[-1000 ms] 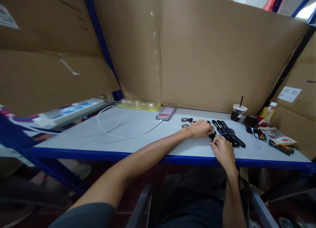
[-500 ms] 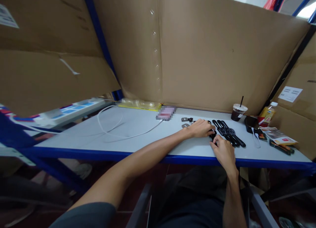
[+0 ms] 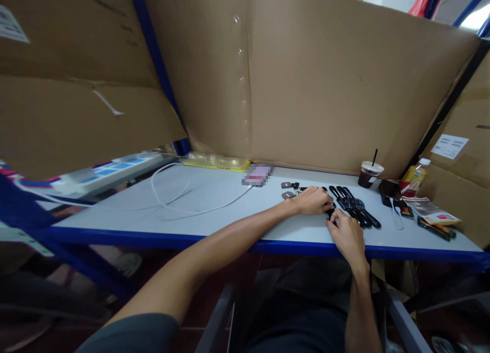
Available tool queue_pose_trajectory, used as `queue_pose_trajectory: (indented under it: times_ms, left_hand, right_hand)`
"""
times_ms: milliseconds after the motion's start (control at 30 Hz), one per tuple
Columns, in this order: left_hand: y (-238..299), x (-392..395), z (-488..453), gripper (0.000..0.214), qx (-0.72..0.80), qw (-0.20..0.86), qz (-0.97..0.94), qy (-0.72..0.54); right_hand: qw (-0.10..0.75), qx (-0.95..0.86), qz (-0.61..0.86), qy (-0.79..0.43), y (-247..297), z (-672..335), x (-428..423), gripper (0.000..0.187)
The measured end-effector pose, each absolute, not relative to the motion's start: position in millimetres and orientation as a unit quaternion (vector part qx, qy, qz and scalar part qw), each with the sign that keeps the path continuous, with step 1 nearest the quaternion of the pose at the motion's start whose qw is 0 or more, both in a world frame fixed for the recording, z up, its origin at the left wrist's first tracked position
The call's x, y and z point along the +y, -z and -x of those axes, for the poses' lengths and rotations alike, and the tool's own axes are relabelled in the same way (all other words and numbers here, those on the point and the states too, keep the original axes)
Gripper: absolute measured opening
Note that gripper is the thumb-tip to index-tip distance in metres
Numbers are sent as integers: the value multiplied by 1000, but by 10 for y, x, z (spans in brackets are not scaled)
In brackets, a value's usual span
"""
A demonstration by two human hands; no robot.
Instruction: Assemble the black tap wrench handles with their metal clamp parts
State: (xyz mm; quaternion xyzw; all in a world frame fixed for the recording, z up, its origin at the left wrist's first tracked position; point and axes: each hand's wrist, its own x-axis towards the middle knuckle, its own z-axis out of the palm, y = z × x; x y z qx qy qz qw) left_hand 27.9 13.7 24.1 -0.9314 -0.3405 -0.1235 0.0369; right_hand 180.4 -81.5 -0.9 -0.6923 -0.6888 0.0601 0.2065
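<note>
- The left hand point(image 3: 312, 200) and right hand point(image 3: 347, 234) nearly meet, fingers curled on a small black piece point(image 3: 332, 208), mostly hidden between them, above the table point(image 3: 214, 223).
- Just right of it lie several glossy black handles point(image 3: 352, 205), side by side.
- Beyond the left hand lie flat grey plates point(image 3: 287, 195).
- Farther right stand a lidded cup point(image 3: 369, 174) and a bottle point(image 3: 415, 177).
</note>
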Motion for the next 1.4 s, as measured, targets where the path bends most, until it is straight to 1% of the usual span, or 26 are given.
queue_pose_trajectory:
  times_ms: [200,333,667,933,1400]
  left_hand:
    - [-250,147,-279,17,-346,7,927,143]
    - [-196,177,-299,27,-363,31,924,112]
    - [-133,189,-327,26,-349,76,928,104]
    - [-136,144,-372,24,-361,64,925,101]
    - [-102,171,-480,30,-418,60,904,70]
  right_hand:
    - [201,-688,695,-58,-3,-1797,-821,10]
    - [204,-691,692,-55,19,-1806,-812,10]
    - [187,-694,694,-48,4,-1800,-819,9]
    - [188,-694,694,-49,17,-1809,-809,10]
    - [188,-696,692,-47,-8,-1794,-826,10]
